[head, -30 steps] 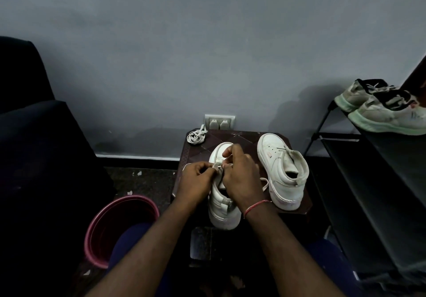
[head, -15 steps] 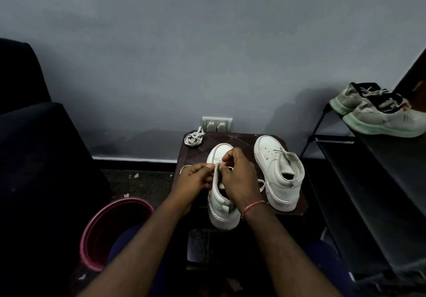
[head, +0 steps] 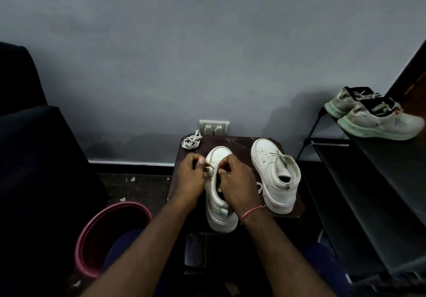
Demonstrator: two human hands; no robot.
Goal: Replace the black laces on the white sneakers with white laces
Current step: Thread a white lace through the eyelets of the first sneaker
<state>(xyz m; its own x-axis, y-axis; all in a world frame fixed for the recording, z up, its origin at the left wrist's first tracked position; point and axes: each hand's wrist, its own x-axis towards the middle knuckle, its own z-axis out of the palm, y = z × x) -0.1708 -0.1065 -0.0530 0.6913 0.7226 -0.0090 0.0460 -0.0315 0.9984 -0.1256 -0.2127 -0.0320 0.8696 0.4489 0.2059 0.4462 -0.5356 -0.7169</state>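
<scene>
L hand (head: pixel 189 177) & R hand (head: pixel 232 181) each pinch white lace (head: pixel 210 170) over near sneaker (head: pixel 219 155), standing on tabletop (head: pixel 232 140). 2nd sneaker (head: pixel 274 172) just beside, R side. Lace bundle (head: pixel 191 141) at far-L corner.

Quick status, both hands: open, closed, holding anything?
Left hand: closed, pinching the white flat lace of the near white leather sneaker.
Right hand: closed, pinching the same lace at the eyelets.
</scene>
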